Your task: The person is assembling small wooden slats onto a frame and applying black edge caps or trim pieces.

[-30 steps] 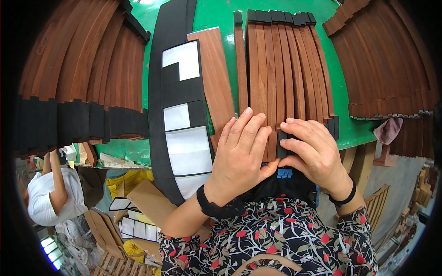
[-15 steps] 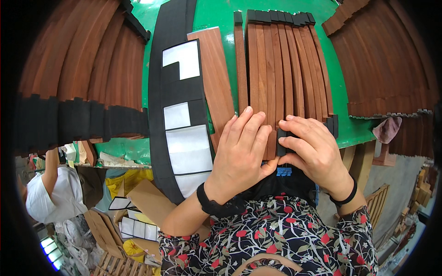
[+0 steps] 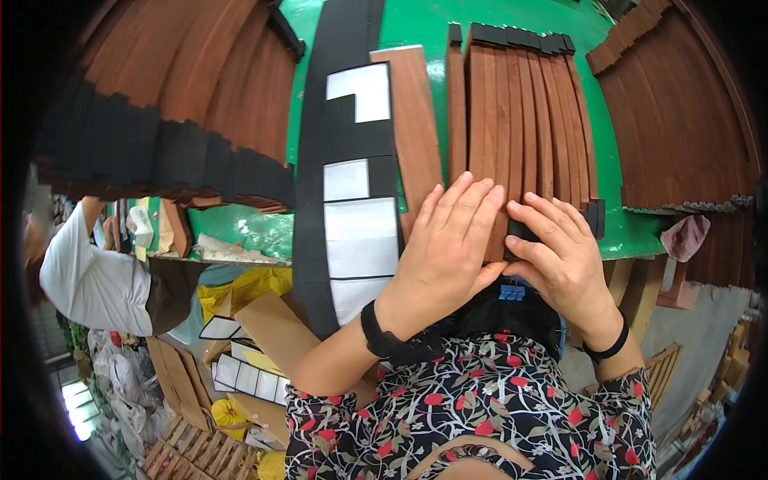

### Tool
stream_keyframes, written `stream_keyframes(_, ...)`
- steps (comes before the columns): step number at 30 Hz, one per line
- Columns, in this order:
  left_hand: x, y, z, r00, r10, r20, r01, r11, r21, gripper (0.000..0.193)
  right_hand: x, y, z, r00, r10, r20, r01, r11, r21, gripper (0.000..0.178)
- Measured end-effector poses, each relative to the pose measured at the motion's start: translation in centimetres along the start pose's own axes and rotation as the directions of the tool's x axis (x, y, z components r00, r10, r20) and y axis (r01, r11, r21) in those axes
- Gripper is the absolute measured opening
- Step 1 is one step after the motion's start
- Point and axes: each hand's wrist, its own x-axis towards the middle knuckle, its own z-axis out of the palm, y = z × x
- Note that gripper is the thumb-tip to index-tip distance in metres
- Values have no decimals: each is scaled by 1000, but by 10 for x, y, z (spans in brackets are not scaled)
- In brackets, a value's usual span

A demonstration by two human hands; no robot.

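I see both hands at the near end of a row of brown wooden slats (image 3: 524,120) lying side by side on the green worktop (image 3: 416,24), centre right of the frame. My left hand (image 3: 444,248) lies flat, fingers spread, pressing on the slat ends and gripping nothing. My right hand (image 3: 560,260) curls its fingers over a small black foam pad (image 3: 522,232) at the slat end, seemingly pressing it on.

Judging by the black pads along the row's far ends, upper centre, and at its right near edge, much of this row looks fitted. One loose slat (image 3: 412,128) lies just left of the row, beside the long black foam sheet (image 3: 344,144) with white gaps where pieces are gone.
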Motion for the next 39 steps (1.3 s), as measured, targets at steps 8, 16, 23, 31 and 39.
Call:
stream_keyframes(8, -21, -30, -57, 979, -188, -79, 199, 963, 182, 77, -2, 2, -3, 1000, -11, -4, 11, 999, 35, 28)
stream_keyframes(16, -26, -69, -63, 846, -494, -199, 530, 746, 403, 69, 15, -23, -17, 998, 39, 57, -40, 999, 26, 26)
stream_keyframes(23, -17, -87, -59, 825, -523, -215, 560, 807, 186, 73, 40, -35, 2, 997, -70, -38, 76, 980, 186, 20)
stream_keyframes(31, -25, -85, -71, 726, -684, 69, 347, 278, -896, 74, 64, -40, 22, 981, -25, -193, 61, 980, 187, 23)
stream_keyframes(39, -50, -54, -87, 845, -433, 314, 311, -81, -947, 65, 75, -52, 29, 986, 152, -65, -91, 826, 556, 53)
